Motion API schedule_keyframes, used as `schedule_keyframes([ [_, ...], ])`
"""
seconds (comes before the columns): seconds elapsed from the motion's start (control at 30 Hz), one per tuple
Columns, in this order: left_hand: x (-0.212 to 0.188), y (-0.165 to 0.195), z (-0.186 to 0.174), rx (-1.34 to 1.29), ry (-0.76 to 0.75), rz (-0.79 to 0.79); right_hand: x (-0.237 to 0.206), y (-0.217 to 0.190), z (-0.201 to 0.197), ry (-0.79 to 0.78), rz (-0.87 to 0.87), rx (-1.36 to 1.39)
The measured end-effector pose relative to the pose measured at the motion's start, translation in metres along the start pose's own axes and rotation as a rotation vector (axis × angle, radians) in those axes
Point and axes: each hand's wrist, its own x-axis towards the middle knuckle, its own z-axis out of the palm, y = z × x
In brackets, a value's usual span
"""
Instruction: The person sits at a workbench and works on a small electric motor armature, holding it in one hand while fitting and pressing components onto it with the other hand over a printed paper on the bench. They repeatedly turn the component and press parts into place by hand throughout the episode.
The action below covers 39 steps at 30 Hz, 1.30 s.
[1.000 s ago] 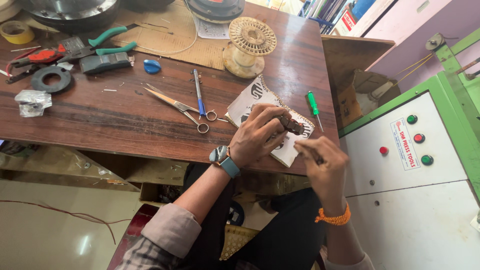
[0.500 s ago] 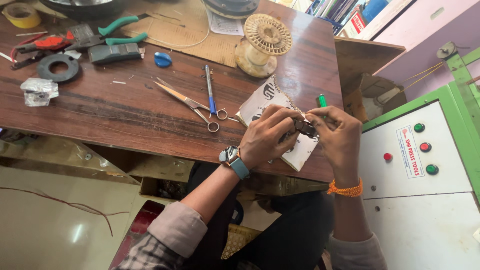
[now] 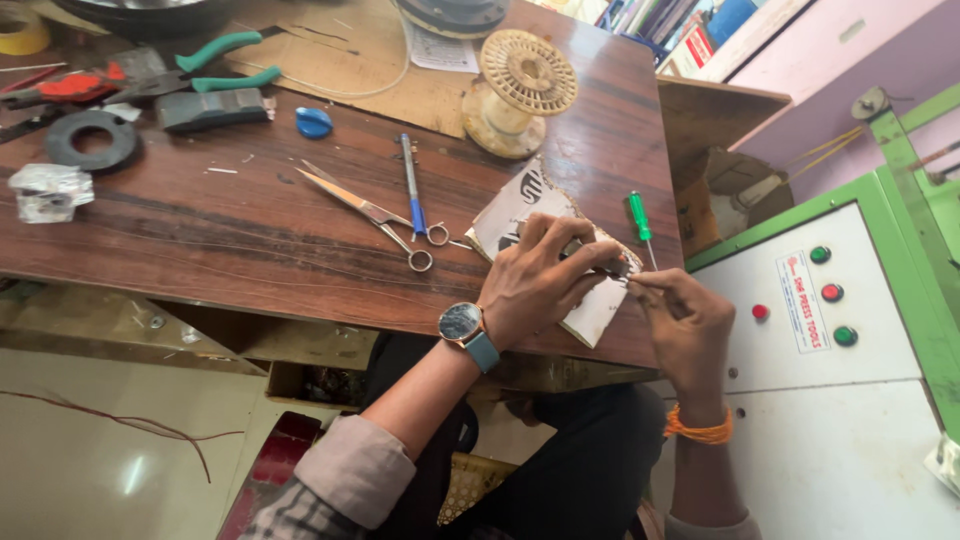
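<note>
My left hand (image 3: pixel 535 283), with a blue-strapped watch on its wrist, is closed around a small dark metal part (image 3: pixel 612 264) over the near right corner of the wooden table (image 3: pixel 230 240). Fingertips of my right hand (image 3: pixel 682 322), which has an orange band at the wrist, pinch at the same part from the right. Whether the right hand holds a thin wire or a tool is too small to tell. Under both hands lies a white printed card (image 3: pixel 520 205). A green-handled screwdriver (image 3: pixel 640 219) rests just beyond them.
Scissors (image 3: pixel 368 211) and a blue pen (image 3: pixel 412 190) lie left of the card. A cream spool (image 3: pixel 517 88), blue cap (image 3: pixel 313 122), green-handled pliers (image 3: pixel 215 62), black ring (image 3: pixel 92 139) and crumpled foil (image 3: pixel 48 190) sit farther off. A white-and-green machine panel (image 3: pixel 830 330) with buttons stands on the right.
My right hand dropped away from the part and has come back to pinch it from the right. The left hand has kept its grip on the part.
</note>
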Motion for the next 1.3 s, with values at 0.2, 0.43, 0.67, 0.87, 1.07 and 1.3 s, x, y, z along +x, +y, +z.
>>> schedule_keyframes([
  [0.2, -0.001, -0.004, 0.000, 0.023, 0.013, 0.002, -0.015, 0.003, 0.017, 0.042, -0.232, -0.100],
  [0.43, -0.004, -0.009, 0.004, 0.008, -0.061, 0.027, -0.019, 0.017, 0.034, 0.058, -0.365, -0.159],
  [0.67, -0.005, -0.015, 0.006, 0.026, -0.129, 0.268, -0.035, 0.022, 0.033, 0.067, -0.283, -0.140],
  [0.87, -0.002, -0.010, 0.005, -0.095, -0.056, 0.181, -0.037, -0.002, 0.009, 0.059, -0.268, -0.096],
  [1.07, -0.002, -0.007, 0.002, -0.125, 0.022, 0.120, -0.006, -0.024, -0.002, 0.143, -0.212, -0.158],
  [1.3, -0.002, -0.007, -0.001, -0.109, 0.058, 0.093, 0.027, -0.032, 0.011, 0.078, -0.095, 0.018],
])
